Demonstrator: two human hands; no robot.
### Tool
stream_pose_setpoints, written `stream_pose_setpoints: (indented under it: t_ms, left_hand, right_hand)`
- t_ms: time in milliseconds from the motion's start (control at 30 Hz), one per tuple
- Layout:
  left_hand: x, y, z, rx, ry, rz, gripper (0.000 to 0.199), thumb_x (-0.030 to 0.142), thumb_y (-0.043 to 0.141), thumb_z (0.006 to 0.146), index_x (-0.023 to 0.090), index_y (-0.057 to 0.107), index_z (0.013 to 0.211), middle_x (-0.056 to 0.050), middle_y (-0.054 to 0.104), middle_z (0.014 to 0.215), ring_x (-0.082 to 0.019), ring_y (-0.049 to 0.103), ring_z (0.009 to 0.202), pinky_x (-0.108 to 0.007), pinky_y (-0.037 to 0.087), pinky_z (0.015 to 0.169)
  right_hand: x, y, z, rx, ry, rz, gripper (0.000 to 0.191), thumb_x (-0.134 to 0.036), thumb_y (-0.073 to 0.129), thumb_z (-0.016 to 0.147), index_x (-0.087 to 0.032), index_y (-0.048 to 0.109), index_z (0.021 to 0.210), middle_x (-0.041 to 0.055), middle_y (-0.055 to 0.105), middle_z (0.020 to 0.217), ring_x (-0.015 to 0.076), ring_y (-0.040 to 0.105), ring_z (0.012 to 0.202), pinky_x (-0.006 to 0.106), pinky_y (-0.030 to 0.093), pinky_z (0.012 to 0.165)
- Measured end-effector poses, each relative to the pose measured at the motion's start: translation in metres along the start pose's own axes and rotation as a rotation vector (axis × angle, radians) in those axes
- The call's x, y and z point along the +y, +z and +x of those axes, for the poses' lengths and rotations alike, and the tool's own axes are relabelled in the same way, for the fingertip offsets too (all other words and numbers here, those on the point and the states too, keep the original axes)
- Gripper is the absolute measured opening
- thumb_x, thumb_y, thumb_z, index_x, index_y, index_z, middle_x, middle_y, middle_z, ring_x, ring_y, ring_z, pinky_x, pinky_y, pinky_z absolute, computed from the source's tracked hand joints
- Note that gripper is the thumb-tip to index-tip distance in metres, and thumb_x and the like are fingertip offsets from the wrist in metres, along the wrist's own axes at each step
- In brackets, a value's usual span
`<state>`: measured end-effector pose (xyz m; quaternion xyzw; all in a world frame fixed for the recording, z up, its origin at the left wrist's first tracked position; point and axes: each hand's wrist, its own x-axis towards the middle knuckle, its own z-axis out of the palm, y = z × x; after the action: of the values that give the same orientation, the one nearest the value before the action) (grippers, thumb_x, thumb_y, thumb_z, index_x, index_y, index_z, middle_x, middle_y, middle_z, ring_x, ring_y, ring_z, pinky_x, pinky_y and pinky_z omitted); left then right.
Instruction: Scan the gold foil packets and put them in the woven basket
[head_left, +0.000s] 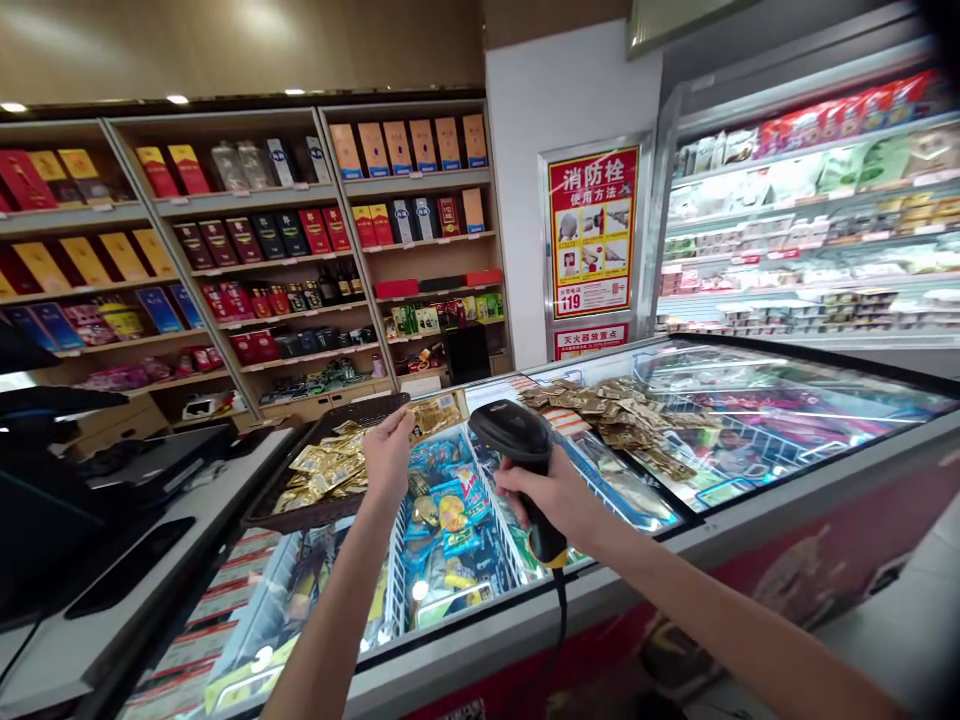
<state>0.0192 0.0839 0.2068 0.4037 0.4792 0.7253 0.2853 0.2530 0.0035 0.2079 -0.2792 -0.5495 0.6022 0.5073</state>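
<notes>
Pinched in my left hand (389,453) is a gold packet (439,413), held above the glass freezer top. My right hand (551,492) is wrapped round the handle of a black barcode scanner (511,432), its head turned toward the packet and a cable hanging below. A dark woven basket (289,517) with several gold packets (334,462) sits left of my left hand. More gold packets (626,415) lie spread on the glass to the right of the scanner.
Blue snack bags (454,510) show through the freezer glass. A counter (112,610) with dark equipment stands at the left. Behind are shelves (300,190) of boxes, a red and yellow poster (592,232) and a lit refrigerated display (810,220).
</notes>
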Motion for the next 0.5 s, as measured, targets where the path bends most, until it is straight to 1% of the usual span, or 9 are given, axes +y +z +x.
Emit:
stream_pose_setpoints:
  t_ms: [100, 233, 367, 500]
  left_hand:
    - [0.003, 0.000, -0.002, -0.016, -0.061, -0.048, 0.073, 0.050, 0.093, 0.053, 0.012, 0.079, 0.114, -0.011, 0.078, 0.098, -0.022, 0.070, 0.086, -0.033, 0.055, 0.077]
    - [0.001, -0.008, -0.012, -0.029, -0.034, -0.018, 0.078, 0.056, 0.093, 0.050, 0.014, 0.079, 0.114, -0.011, 0.077, 0.108, -0.024, 0.069, 0.095, -0.034, 0.054, 0.082]
    - [-0.004, -0.019, -0.021, 0.006, 0.010, 0.024, 0.075, 0.060, 0.093, 0.049, 0.016, 0.080, 0.109, -0.012, 0.076, 0.116, -0.026, 0.068, 0.104, -0.036, 0.053, 0.088]
    - [-0.005, -0.028, -0.027, 0.036, -0.005, 0.044, 0.073, 0.059, 0.091, 0.051, 0.016, 0.081, 0.109, -0.011, 0.076, 0.113, -0.027, 0.067, 0.104, -0.036, 0.053, 0.085]
  right_hand:
    - [0.007, -0.005, 0.000, 0.023, 0.031, 0.017, 0.018, -0.031, 0.073, 0.072, -0.020, 0.059, 0.072, -0.0033, 0.064, 0.062, 0.0083, 0.048, 0.036, 0.024, 0.040, 0.039]
    - [0.010, -0.011, 0.001, 0.032, 0.059, 0.058, 0.018, -0.031, 0.073, 0.070, -0.020, 0.058, 0.068, -0.0031, 0.062, 0.060, 0.0092, 0.048, 0.039, 0.024, 0.039, 0.037]
    - [0.009, -0.007, 0.000, 0.008, 0.076, 0.076, 0.017, -0.031, 0.071, 0.066, -0.020, 0.058, 0.064, -0.0029, 0.060, 0.057, 0.0097, 0.048, 0.039, 0.024, 0.039, 0.037]
    - [0.013, 0.001, 0.003, -0.043, 0.082, 0.045, 0.017, -0.028, 0.073, 0.065, -0.019, 0.059, 0.060, -0.0027, 0.059, 0.052, 0.0092, 0.047, 0.035, 0.024, 0.038, 0.037]
